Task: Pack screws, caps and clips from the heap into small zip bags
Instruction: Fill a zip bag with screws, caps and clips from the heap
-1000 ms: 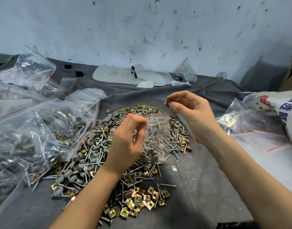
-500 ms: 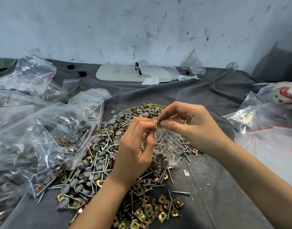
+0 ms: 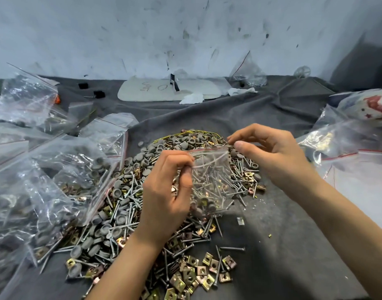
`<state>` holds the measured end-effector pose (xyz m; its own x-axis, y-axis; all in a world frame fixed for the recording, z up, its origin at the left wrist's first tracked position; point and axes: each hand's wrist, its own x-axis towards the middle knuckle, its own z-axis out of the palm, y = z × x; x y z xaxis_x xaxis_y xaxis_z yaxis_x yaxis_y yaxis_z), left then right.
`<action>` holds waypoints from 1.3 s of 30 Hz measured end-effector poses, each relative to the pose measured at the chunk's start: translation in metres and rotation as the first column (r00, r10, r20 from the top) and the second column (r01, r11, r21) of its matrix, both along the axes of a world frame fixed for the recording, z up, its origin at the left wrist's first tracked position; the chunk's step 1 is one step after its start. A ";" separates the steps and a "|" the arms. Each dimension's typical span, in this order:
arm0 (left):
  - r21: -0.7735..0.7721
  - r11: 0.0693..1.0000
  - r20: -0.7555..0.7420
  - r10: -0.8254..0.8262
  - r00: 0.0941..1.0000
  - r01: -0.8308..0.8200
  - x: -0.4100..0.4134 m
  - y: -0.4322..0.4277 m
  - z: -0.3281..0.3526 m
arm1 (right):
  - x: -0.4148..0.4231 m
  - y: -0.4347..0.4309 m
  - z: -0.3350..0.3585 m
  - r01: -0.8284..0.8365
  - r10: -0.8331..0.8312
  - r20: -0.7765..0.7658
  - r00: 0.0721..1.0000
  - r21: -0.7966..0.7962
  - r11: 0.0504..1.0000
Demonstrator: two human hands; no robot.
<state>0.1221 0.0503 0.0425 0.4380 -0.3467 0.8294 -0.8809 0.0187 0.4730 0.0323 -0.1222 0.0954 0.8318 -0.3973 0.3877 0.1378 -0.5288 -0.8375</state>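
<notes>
Presently the task stood partway. The left hand [image 3: 164, 191] pinched the left rim of a small zip bag [image 3: 211, 169], held upright just above the heap [image 3: 125, 213] with its mouth unsealed. The right hand [image 3: 270, 152] was curled at the bag's upper right corner with thumb and forefinger close together; whether they pinched the rim, held a small part or held nothing could not be told. Some screws and a few grey caps appeared to lie inside the bag, but through clear film they were hard to separate from the heap behind. Done so far, by judgement: several filled bags [image 3: 34, 191] lay stacked at the left. Left to do: a large heap of screws, grey caps [image 3: 181, 144] and brass clips [image 3: 198, 271] was spread loose on the grey-covered bench [image 3: 272, 245], so much packing remained. More plastic bags [image 3: 348, 148] lay at the right, contents unclear. The left stack was cut by the frame edge, so no count was possible. The left palm covered part of the heap.
</notes>
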 end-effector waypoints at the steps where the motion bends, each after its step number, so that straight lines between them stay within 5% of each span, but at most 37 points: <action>1: -0.005 1.000 -0.006 -0.002 1.000 0.002 0.000 -0.001 0.000 | 0.000 -0.006 -0.008 0.044 -0.046 -0.058 0.997 -0.039 0.998; 3: -0.018 1.000 -0.023 -0.003 1.000 0.003 0.001 -0.002 -0.001 | 0.001 -0.020 -0.023 0.084 -0.138 -0.258 0.956 -0.210 0.974; 7: -0.016 1.000 -0.044 0.007 0.999 -0.008 0.002 -0.003 -0.004 | -0.004 -0.035 -0.049 -0.098 -0.271 -0.597 0.755 -0.512 0.853; 25: -0.022 1.000 -0.064 -0.003 0.998 0.002 0.004 -0.002 -0.008 | -0.024 -0.042 -0.057 0.123 -0.311 -0.461 0.831 -0.392 0.912; 32: -0.024 1.000 -0.053 -0.006 0.999 0.004 0.002 -0.003 -0.006 | -0.028 -0.043 -0.039 0.159 -0.232 -0.392 0.890 -0.210 0.965; 36: -0.025 1.000 -0.051 -0.007 0.999 0.006 0.002 -0.003 -0.007 | -0.024 -0.035 -0.036 0.128 -0.077 -0.304 0.950 0.152 0.980; 39: -0.038 0.999 -0.070 -0.031 0.997 0.028 0.003 -0.003 -0.009 | -0.021 -0.024 -0.035 0.047 0.053 -0.199 0.978 0.467 0.883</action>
<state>0.1255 0.0478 0.0338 0.4854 -0.3305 0.8094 -0.8444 0.0628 0.5320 0.0116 -0.1463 0.0604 0.8732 -0.4871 -0.0170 -0.0582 -0.0695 -0.9959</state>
